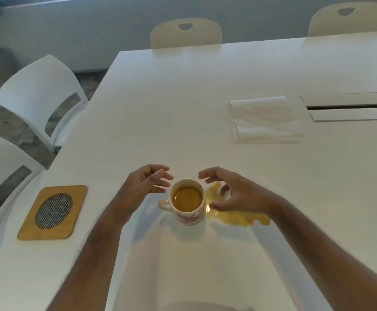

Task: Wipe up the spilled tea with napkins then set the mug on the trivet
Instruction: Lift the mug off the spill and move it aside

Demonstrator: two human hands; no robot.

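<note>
A cream mug (pixel 188 217) with red patches stands upright on the white table (pixel 183 97), filled with tea, its handle pointing left. A yellow tea puddle (pixel 239 217) spreads on the table to the mug's right. My left hand (pixel 146 182) hovers just left of the mug's rim with relaxed, spread fingers, holding nothing. My right hand (pixel 232 194) hovers right of the mug, above the puddle, fingers loosely curved and empty. A folded white napkin stack (pixel 265 120) lies farther back on the right. A wooden trivet (pixel 53 212) with a dark mesh oval lies near the table's left edge.
White chairs (pixel 39 93) stand along the table's left side, and cream chairs (pixel 185 33) along the far side. A cable hatch (pixel 351 106) is set into the table at the right, behind the napkins.
</note>
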